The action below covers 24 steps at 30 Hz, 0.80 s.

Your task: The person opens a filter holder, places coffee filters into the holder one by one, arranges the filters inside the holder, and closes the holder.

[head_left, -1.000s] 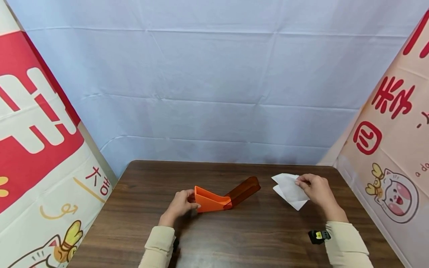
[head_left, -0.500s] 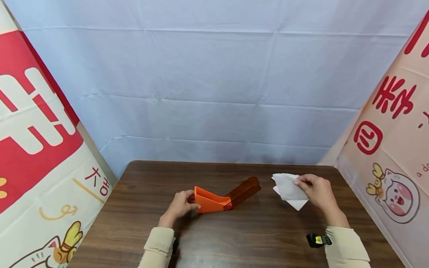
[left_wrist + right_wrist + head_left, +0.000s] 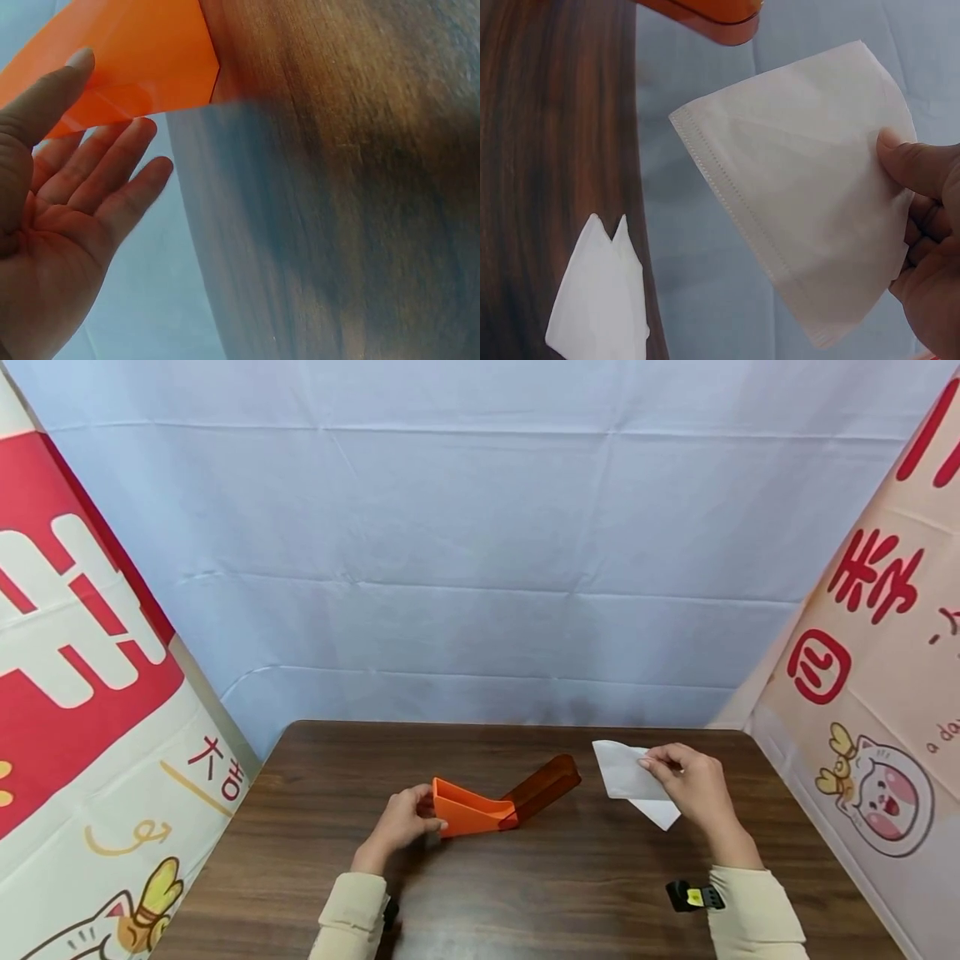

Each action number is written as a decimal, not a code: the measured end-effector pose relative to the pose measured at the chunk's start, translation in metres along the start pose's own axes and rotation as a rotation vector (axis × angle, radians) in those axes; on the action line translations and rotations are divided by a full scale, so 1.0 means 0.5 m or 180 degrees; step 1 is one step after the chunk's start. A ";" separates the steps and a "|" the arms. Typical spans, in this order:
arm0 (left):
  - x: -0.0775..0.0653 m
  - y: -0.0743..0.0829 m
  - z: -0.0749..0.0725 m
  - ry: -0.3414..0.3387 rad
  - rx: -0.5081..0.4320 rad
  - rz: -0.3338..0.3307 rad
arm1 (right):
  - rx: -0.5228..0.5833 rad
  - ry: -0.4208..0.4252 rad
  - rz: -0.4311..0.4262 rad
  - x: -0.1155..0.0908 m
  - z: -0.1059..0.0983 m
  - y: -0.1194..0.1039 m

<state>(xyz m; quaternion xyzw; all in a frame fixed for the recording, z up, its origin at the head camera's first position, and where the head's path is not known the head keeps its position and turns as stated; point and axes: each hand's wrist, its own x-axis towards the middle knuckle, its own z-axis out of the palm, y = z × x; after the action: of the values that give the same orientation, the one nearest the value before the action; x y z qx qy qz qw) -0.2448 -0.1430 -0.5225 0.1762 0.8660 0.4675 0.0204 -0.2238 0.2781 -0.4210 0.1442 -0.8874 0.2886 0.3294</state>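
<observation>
My left hand grips the left end of an orange filter holder, an open-topped wedge-shaped box on the table. In the left wrist view the thumb lies on the orange wall, with the other fingers partly behind it. A see-through brown lid tilts up from the holder's right end. To the right, my right hand pinches a white paper coffee filter by its edge; a crimped seam runs down one side. Below it on the table lie more folded white filters, partly covered in the head view.
Everything stands on a dark wooden table. A pale blue cloth hangs behind its far edge, and printed cloths flank both sides. A small black device is strapped at the right wrist.
My right hand has moved left with the filter, which now stands farther out from the filters on the table. The left hand and the holder have stayed put.
</observation>
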 end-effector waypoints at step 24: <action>-0.031 0.007 -0.005 0.0860 -0.0174 0.0521 | 0.0275 0.0132 -0.0076 0.042 0.011 -0.047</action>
<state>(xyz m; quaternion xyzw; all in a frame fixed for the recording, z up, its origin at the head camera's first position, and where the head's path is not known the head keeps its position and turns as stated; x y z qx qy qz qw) -0.2298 -0.1485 -0.5204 0.1811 0.8306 0.5104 -0.1296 -0.2314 0.2549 -0.4005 0.1629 -0.8652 0.3257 0.3446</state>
